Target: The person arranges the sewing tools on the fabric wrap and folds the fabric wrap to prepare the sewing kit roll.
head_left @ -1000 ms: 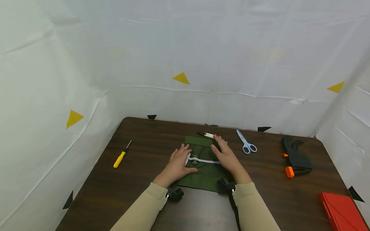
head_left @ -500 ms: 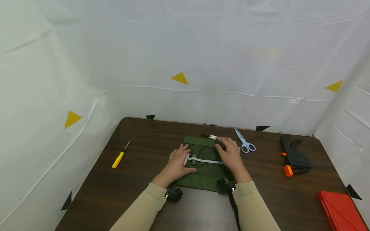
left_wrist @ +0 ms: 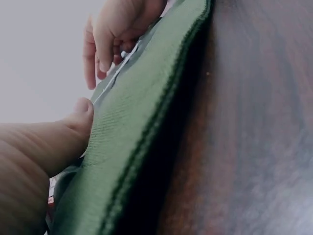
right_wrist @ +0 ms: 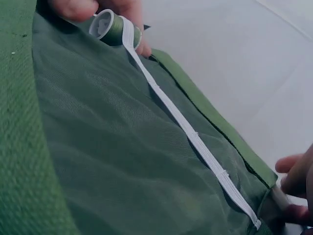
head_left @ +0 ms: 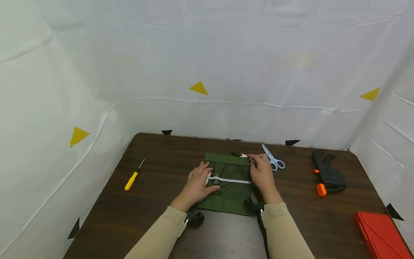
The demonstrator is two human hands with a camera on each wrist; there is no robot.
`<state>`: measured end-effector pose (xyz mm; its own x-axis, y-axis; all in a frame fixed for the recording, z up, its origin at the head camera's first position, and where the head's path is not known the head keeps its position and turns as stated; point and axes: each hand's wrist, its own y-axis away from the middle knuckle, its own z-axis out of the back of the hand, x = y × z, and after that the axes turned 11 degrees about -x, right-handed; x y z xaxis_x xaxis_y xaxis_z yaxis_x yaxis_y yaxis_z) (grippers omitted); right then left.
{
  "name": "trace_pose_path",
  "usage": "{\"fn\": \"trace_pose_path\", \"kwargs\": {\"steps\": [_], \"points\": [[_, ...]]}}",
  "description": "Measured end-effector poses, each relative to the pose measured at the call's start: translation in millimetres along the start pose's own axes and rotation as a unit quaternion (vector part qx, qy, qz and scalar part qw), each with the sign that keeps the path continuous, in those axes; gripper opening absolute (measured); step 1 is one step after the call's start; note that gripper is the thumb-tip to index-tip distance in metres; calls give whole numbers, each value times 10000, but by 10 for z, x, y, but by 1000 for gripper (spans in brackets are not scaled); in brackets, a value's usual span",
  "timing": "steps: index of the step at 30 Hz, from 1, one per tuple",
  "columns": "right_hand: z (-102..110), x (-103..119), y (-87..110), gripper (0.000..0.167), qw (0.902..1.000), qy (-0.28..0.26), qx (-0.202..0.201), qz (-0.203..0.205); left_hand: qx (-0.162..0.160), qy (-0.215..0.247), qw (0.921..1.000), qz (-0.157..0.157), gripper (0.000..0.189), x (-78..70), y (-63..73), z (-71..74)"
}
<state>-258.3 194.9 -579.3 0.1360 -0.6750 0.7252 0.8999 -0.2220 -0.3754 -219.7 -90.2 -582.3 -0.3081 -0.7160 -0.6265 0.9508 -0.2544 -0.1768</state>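
Green fabric pouch (head_left: 228,183) lies flat at mid-bench, nearer the far edge; left hand (head_left: 198,184) spread flat on it beside a thread spool (right_wrist: 111,28) under the white elastic strap (right_wrist: 182,122); right hand (head_left: 260,172) pinches a small clipper (head_left: 242,154) at its far-right corner; judged soft, light, limp; best held by the hemmed edges.

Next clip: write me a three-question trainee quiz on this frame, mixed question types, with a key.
1. True or false: the left hand rests on the green pouch.
2. Multiple choice: which tool lies nearest the right hand? A) yellow screwdriver B) blue scissors C) black clamp
3. Fill in: a white ____ runs across the pouch, over a green spool.

Key
1. True; it lies on the pouch's left part.
2. B; the scissors lie just beyond the hand, on the table.
3. Band; the right wrist view shows it passing over the spool.
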Motion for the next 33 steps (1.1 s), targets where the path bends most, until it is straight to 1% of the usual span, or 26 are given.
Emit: {"fn": "trace_pose_path", "kwargs": {"steps": [3, 7, 11, 14, 16, 21, 29, 33], "points": [[8, 13, 4, 35, 9997, 169, -123, -132, -82, -25, 10000, 41, 81, 8, 8, -13], [27, 21, -5, 33, 9987, 401, -228, -195, -119, -48, 9999, 80, 81, 6, 0, -12], [34, 35, -11, 32, 9970, 648, -299, -290, -121, 105, 9998, 94, 76, -3, -2, 1], [33, 56, -9, 30, 9953, 850, -286, -376, -107, 183, 9998, 20, 69, -6, 6, 3], [27, 67, -4, 29, 9942, 944, -284, -435, -77, 152, 9998, -46, 64, -4, 11, 0], [8, 65, 9, 23, 9929, 975, -422, -544, -18, -11, 9999, -146, 58, 2, 7, -9], [2, 48, 18, 25, 9936, 869, -398, -602, 3, -24, 10000, -7, 55, 1, 2, -3], [9, 37, 15, 25, 9939, 773, -448, -653, -25, 3, 10000, -3, 55, -3, 9, -6]]}}
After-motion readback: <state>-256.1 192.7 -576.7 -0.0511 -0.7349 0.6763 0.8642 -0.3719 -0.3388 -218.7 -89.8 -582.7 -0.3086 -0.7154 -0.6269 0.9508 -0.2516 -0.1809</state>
